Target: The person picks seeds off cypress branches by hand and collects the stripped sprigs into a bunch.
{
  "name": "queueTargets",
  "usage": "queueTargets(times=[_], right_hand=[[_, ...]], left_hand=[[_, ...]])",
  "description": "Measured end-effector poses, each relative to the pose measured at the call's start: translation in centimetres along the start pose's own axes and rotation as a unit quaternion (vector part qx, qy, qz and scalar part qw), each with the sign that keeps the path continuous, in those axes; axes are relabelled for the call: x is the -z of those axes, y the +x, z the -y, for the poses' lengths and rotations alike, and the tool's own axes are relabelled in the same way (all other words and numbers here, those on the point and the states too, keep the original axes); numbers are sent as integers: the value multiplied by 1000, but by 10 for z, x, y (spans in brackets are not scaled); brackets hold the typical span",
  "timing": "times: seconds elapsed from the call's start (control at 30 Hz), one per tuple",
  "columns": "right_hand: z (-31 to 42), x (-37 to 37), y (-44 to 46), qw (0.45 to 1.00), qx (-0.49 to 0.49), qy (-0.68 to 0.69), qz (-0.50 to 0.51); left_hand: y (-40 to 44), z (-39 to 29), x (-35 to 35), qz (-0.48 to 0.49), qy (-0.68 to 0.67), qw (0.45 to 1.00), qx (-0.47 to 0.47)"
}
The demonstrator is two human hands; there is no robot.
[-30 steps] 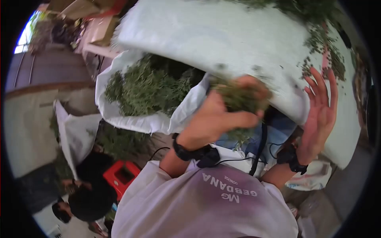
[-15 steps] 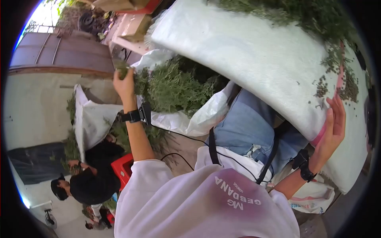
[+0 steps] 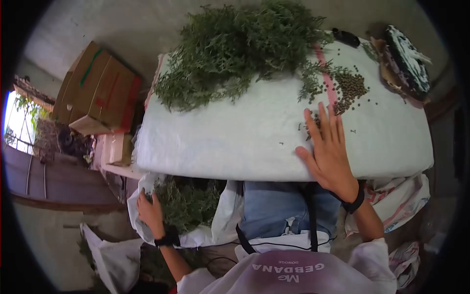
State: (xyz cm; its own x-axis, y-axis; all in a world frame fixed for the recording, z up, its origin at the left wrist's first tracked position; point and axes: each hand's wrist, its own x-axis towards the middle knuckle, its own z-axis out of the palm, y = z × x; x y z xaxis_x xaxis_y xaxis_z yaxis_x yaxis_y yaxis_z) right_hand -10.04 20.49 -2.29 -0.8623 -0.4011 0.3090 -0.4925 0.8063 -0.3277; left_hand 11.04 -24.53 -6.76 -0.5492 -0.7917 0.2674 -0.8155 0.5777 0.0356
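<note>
My left hand (image 3: 151, 211) is at the left rim of an open white sack (image 3: 226, 208) filled with green feathery sprigs (image 3: 188, 203). Its thumb and fingers curl around a bit of dark greenery, partly hidden. Flat on the white woven cover of the work surface (image 3: 220, 152), my right hand (image 3: 329, 154) has its fingers stretched and spread. Its fingertips are beside small round brown seed-like bits (image 3: 350, 90), gathered mostly in a loose pile, with some near the index finger. A large heap of leafy green branches (image 3: 240, 49) lies at the far side.
A dark-and-white round object (image 3: 407, 61) and a small black item (image 3: 346, 37) lie at the far right. Cardboard boxes (image 3: 98, 93) are stacked at the left. Another white sack (image 3: 115, 257) stands lower left; a printed sack (image 3: 391, 201) is at right, under the surface edge.
My view has swung from the left to face the work surface. My left hand has lowered to the sack's rim; my right hand has come from the surface's edge onto the cover beside the brown bits.
</note>
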Motion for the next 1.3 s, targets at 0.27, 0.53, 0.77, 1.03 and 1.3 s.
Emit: queueTargets(times=[0.27,0.53,0.77,1.03,1.3], right_hand=[[-3,4,6,992,79,-67,77],[-6,10,19,979,126,-124,101],[-48,6,45,972,147,-174,65],[-57,15,53,981,140,-120,51],[-136,60,98,993,-73,-87,16]], left_hand=[[-52,-113,63,140,-268,950,-79],[-134,-231,75,433,-490,712,-257],[-140,-259,86,260,-448,763,-386],[-117,-304,107,214,-418,743,-477],[-26,-336,109,327,-394,738,-439]])
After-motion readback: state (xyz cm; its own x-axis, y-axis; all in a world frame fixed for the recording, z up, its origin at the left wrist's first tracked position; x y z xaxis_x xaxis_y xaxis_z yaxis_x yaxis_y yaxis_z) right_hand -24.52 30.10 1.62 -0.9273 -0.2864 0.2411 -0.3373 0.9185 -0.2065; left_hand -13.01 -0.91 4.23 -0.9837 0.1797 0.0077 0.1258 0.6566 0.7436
